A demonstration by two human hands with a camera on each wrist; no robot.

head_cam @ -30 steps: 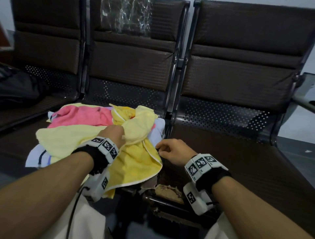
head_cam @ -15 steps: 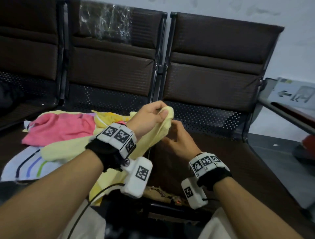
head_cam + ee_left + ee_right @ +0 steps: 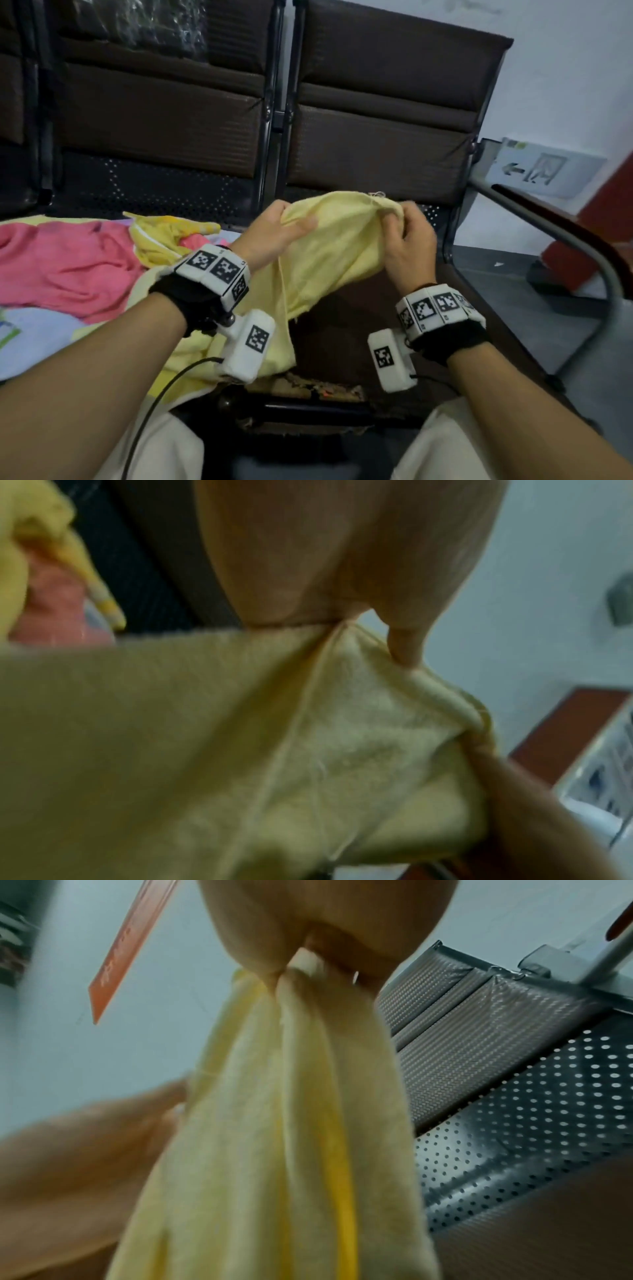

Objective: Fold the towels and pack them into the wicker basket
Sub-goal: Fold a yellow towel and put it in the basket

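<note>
1. Row of dark brown seats [image 3: 376, 144]: padded backs, perforated metal panels beneath them, black frames between units. It spans the head view from 9 to 2 o'clock.
2. Pale yellow towel [image 3: 329, 253]: held up in the air over the right-hand seat, at centre of the head view. Its upper edge is stretched between both hands; the rest drapes down toward 7 o'clock, and its lower end lies on the seat's front edge. The right wrist view shows it hanging in long folds [image 3: 274, 1150].
3. Pink towel [image 3: 65, 267]: crumpled on the left-hand seat at 9 o'clock, well apart from the hands.
4. Light blue cloth [image 3: 37, 335]: at 8 o'clock, partly under the pink towel, with a green mark at the far left edge.
5. Brighter yellow towel [image 3: 164, 236]: bunched, just beside the pink towel toward 10 o'clock.
6. Left hand [image 3: 274, 233]: its grip is closed on the pale yellow towel's top edge, thumb laid over the near face of the cloth. The left wrist view shows the fabric pinched under the palm [image 3: 346, 561].
7. Right hand [image 3: 407, 240]: at 1 o'clock of centre, fingers curled, with its grip pinching the towel's gathered corner. The right wrist view confirms the bunched cloth clamped between thumb and fingers [image 3: 308, 920].
8. Wall sign [image 3: 537, 168]: grey plate with an arrow, at 2 o'clock.
</note>
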